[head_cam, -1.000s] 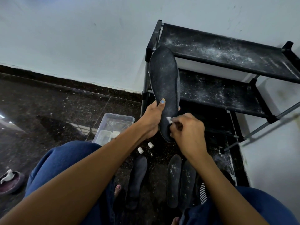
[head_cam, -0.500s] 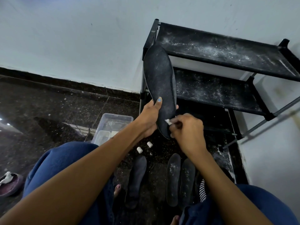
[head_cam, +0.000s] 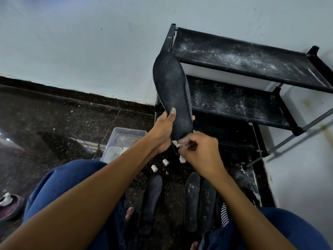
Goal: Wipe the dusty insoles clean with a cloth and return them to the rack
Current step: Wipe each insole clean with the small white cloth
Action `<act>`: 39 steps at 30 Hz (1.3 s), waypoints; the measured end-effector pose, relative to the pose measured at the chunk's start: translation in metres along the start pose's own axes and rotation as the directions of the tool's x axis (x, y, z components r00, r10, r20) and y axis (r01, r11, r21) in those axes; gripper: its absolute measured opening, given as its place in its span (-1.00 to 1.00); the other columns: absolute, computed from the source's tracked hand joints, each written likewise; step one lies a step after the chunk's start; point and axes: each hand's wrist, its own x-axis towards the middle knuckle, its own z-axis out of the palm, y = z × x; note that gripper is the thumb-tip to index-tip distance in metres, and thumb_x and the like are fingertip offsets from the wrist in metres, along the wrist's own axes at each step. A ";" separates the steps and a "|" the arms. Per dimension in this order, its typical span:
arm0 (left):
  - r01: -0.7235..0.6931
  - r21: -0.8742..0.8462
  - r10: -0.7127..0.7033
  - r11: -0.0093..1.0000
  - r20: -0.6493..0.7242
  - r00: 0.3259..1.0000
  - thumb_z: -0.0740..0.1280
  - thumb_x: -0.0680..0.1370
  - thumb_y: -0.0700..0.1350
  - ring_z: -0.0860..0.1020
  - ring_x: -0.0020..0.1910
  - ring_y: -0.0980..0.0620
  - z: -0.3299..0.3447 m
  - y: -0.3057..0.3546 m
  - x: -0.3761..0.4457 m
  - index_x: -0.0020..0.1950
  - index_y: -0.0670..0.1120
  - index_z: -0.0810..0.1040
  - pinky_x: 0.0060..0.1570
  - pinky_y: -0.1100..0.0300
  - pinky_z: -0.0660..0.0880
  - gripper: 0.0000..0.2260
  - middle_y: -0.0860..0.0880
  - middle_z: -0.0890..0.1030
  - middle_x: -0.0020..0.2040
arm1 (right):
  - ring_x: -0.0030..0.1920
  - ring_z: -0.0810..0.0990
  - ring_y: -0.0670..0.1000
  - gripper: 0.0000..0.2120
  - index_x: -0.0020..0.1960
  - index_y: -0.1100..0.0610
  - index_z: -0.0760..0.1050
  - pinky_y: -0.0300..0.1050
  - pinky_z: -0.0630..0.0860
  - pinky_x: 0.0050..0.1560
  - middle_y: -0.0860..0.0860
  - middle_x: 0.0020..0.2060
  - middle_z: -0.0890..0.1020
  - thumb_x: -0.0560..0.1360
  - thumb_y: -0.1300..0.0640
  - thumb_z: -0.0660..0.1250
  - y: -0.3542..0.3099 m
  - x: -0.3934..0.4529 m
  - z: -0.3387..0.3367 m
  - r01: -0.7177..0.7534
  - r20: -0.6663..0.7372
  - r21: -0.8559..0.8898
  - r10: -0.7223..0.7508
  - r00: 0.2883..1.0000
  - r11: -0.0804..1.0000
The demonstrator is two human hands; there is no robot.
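My left hand (head_cam: 163, 131) grips a dark dusty insole (head_cam: 172, 91) near its heel and holds it upright, toe pointing up, in front of the black rack (head_cam: 239, 58). My right hand (head_cam: 200, 152) is closed on a small white cloth (head_cam: 177, 143) pressed against the insole's lower end. Three more dark insoles lie flat on the floor between my knees: one on the left (head_cam: 151, 197) and two side by side (head_cam: 191, 199), speckled with white dust. The rack's two fabric shelves are streaked with white dust.
A clear plastic tub (head_cam: 124, 139) stands on the dark speckled floor left of my hands. Two small white cylinders (head_cam: 159, 165) lie just below it. A purple dish with white scrap (head_cam: 9, 204) sits far left. A striped item (head_cam: 224, 214) lies by my right knee. White wall behind.
The insole has stayed upright in my left hand. My right hand with the cloth has slid slightly down toward the insole's heel end, and more white cloth shows.
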 end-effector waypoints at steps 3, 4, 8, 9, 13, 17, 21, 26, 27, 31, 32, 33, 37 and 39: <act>0.017 -0.008 -0.017 1.000 0.023 1.000 -0.01 0.68 -0.02 0.62 0.04 -0.08 -0.001 0.002 0.000 0.29 -0.15 0.39 -0.08 0.09 0.62 -0.67 -0.21 0.61 0.12 | -0.33 0.59 -0.07 -0.88 -0.23 0.13 0.62 -0.11 0.57 -0.18 -0.01 -0.27 0.61 0.34 0.32 0.39 0.010 0.006 -0.004 -0.076 -0.109 -0.032 0.072 0.991 0.997; 0.016 -0.006 -0.016 1.000 0.022 1.000 -0.01 0.68 -0.02 0.61 0.04 -0.07 0.000 0.003 -0.001 0.29 -0.15 0.39 -0.08 0.09 0.62 -0.68 -0.21 0.61 0.13 | -0.33 0.59 -0.05 -0.88 -0.22 0.12 0.62 -0.08 0.57 -0.18 -0.01 -0.26 0.61 0.34 0.32 0.38 0.011 0.007 -0.005 -0.074 -0.138 -0.057 0.066 0.988 0.996; 0.009 -0.013 -0.008 1.000 0.019 1.000 -0.01 0.68 -0.02 0.58 0.11 -0.19 -0.001 0.003 0.000 0.30 -0.17 0.38 0.04 -0.03 0.58 -0.66 -0.25 0.58 0.19 | -0.34 0.58 -0.10 -0.89 -0.26 0.15 0.62 -0.27 0.54 -0.22 -0.04 -0.30 0.61 0.31 0.34 0.40 0.000 -0.001 0.002 -0.002 -0.021 -0.032 0.002 1.000 0.999; 0.013 -0.015 -0.013 1.000 0.021 1.000 -0.01 0.68 -0.01 0.57 0.11 -0.24 -0.001 0.003 0.000 0.30 -0.17 0.38 0.05 -0.08 0.57 -0.66 -0.25 0.58 0.19 | -0.34 0.59 -0.11 -0.88 -0.27 0.14 0.63 -0.28 0.53 -0.23 -0.06 -0.32 0.62 0.30 0.34 0.42 -0.001 -0.002 0.002 -0.010 0.018 -0.027 0.011 1.000 1.000; -0.007 -0.005 0.007 1.000 0.014 1.000 0.00 0.67 0.00 0.55 0.11 -0.29 -0.003 0.006 0.002 0.29 -0.16 0.38 0.09 -0.17 0.53 -0.67 -0.22 0.60 0.16 | -0.38 0.60 -0.11 -0.91 -0.24 0.08 0.63 -0.37 0.49 -0.32 -0.03 -0.37 0.65 0.36 0.26 0.42 0.015 0.009 -0.015 -0.209 -0.042 -0.207 0.205 0.978 0.956; -0.015 0.040 0.015 0.999 -0.002 1.000 0.02 0.68 -0.01 0.57 0.15 -0.20 -0.002 0.005 0.004 0.29 -0.17 0.41 0.19 -0.13 0.49 -0.66 -0.23 0.60 0.17 | -0.34 0.62 -0.06 -0.91 -0.23 0.06 0.59 -0.15 0.58 -0.18 0.00 -0.34 0.63 0.37 0.23 0.37 0.021 0.015 -0.027 -0.227 -0.260 -0.155 0.182 0.948 0.962; 0.035 0.034 -0.036 0.999 0.037 0.999 0.02 0.67 -0.01 0.58 0.11 -0.14 0.003 0.000 0.003 0.24 -0.13 0.43 0.14 -0.07 0.51 -0.69 -0.24 0.58 0.19 | -0.26 0.62 -0.08 -0.86 -0.14 0.09 0.64 -0.07 0.59 -0.15 -0.02 -0.21 0.62 0.40 0.30 0.36 0.007 0.012 -0.013 0.020 -0.257 -0.049 -0.032 0.966 0.999; 0.041 0.008 -0.041 0.999 0.040 0.998 0.02 0.67 0.00 0.60 0.09 -0.15 -0.001 -0.001 0.003 0.13 -0.08 0.48 0.17 -0.08 0.51 -0.71 -0.24 0.61 0.12 | -0.24 0.61 -0.07 -0.84 -0.13 0.14 0.66 -0.08 0.58 -0.12 0.00 -0.19 0.64 0.33 0.29 0.36 -0.002 -0.004 0.015 0.150 -0.089 0.014 -0.148 0.985 0.989; 0.041 0.006 -0.041 0.999 0.038 0.998 0.02 0.67 0.01 0.59 0.12 -0.17 -0.003 0.000 0.003 0.13 -0.08 0.48 0.18 -0.09 0.50 -0.71 -0.24 0.61 0.13 | -0.26 0.61 -0.07 -0.83 -0.14 0.14 0.66 -0.11 0.58 -0.13 -0.01 -0.20 0.64 0.32 0.28 0.36 -0.002 -0.005 0.015 0.152 -0.067 0.027 -0.150 0.986 0.988; 0.089 0.061 -0.094 0.994 0.088 0.992 -0.01 0.67 0.05 0.63 0.00 -0.10 -0.006 0.002 0.000 0.22 -0.09 0.43 -0.05 -0.14 0.56 -0.67 -0.17 0.62 0.14 | -0.29 0.62 -0.05 -0.85 -0.11 0.13 0.65 -0.05 0.59 -0.15 0.00 -0.17 0.63 0.39 0.30 0.36 0.012 0.008 0.001 0.045 -0.208 -0.034 -0.051 0.977 0.998; 0.098 0.068 -0.104 0.993 0.096 0.990 0.00 0.66 0.06 0.63 -0.01 -0.08 -0.005 0.002 -0.001 0.23 -0.07 0.42 -0.08 -0.16 0.56 -0.67 -0.15 0.62 0.13 | -0.30 0.61 -0.03 -0.85 -0.10 0.14 0.65 -0.02 0.60 -0.17 0.00 -0.16 0.61 0.41 0.30 0.35 0.016 0.011 -0.002 0.009 -0.255 -0.043 -0.020 0.967 0.999; 0.104 0.072 -0.110 0.992 0.098 0.989 0.00 0.66 0.06 0.63 -0.02 -0.08 -0.004 0.002 -0.001 0.21 -0.06 0.43 -0.08 -0.18 0.56 -0.68 -0.13 0.63 0.12 | -0.31 0.61 -0.02 -0.86 -0.09 0.14 0.64 0.00 0.60 -0.18 0.00 -0.16 0.60 0.43 0.30 0.34 0.017 0.012 -0.003 -0.009 -0.285 -0.048 -0.005 0.959 0.999; 0.127 0.071 -0.134 0.989 0.095 0.986 0.01 0.67 0.03 0.63 0.00 -0.10 0.000 -0.002 -0.001 0.30 -0.12 0.41 0.05 -0.12 0.54 -0.65 -0.19 0.63 0.10 | -0.23 0.60 -0.09 -0.85 -0.08 0.16 0.64 -0.19 0.55 -0.10 0.01 -0.15 0.62 0.42 0.32 0.35 0.006 0.000 0.007 0.140 -0.192 -0.042 -0.145 0.971 0.989; 0.134 0.081 -0.142 0.988 0.100 0.985 0.03 0.67 0.01 0.62 0.02 -0.11 0.002 -0.004 -0.001 0.34 -0.15 0.38 0.02 -0.02 0.56 -0.64 -0.20 0.62 0.11 | -0.21 0.60 -0.11 -0.84 -0.09 0.16 0.65 -0.29 0.50 -0.07 0.01 -0.16 0.63 0.41 0.33 0.35 0.003 -0.004 0.009 0.215 -0.114 -0.041 -0.218 0.969 0.976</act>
